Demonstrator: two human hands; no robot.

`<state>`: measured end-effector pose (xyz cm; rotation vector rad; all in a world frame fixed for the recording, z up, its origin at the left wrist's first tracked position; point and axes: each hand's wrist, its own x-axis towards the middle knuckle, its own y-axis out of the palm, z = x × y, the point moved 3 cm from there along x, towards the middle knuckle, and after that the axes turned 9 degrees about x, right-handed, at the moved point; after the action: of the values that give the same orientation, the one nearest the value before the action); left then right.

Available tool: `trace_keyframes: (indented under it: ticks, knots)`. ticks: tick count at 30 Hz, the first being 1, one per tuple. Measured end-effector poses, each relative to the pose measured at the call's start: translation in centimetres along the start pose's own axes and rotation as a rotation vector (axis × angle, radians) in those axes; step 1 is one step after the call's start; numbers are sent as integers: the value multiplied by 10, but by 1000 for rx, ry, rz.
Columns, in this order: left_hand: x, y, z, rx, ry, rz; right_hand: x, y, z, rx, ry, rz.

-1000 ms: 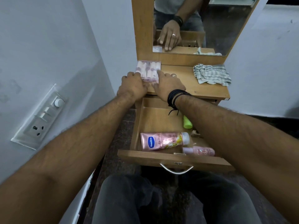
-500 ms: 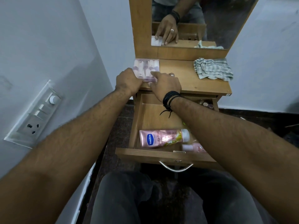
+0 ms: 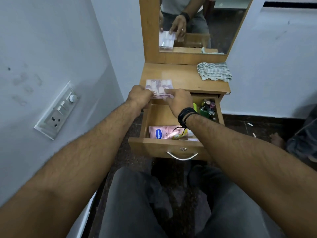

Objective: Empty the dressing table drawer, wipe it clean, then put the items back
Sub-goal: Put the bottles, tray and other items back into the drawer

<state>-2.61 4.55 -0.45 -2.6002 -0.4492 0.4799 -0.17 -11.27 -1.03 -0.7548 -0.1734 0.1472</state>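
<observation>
- We see the open drawer point(image 3: 155, 146) holding a pink lotion tube point(image 3: 163, 133) at its front and small bottles point(image 3: 207, 107) at its back right corner.
- Our left hand point(image 3: 139, 97) and right hand point(image 3: 178, 102) grip a clear pink box point(image 3: 159, 86) between them — at the table's point(image 3: 185, 78) front left edge.

A single head-worn wide-angle camera looked forward and steeply down from above the person's knees, close to the dressing table point(image 3: 185, 78). It faced the mirror point(image 3: 202, 23) squarely; the tabletop's front edge crossed mid-frame, with the open drawer point(image 3: 163, 146) just below it. The wall bent at the left edge. No second view shared the scene.
</observation>
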Motion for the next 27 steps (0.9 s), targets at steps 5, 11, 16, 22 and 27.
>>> trace_keyframes:
  ticks: [5, 11, 16, 22, 27]
  knots:
    - [-32, 5, 10, -48, -43, 28, -38, -11, -4, -32, -3, -13]
    - [-57, 13, 26, -24, -124, 89, -72, -8, -13, -53, -5, 53]
    - [-62, 27, 38, -6, -173, 130, -77, -8, -22, -107, 26, 122]
    - [-45, 36, 44, 93, -197, 119, -64, -4, -29, -150, 38, 157]
    - [-26, 43, 43, 177, -169, 110, -44, 1, -34, -178, 30, 164]
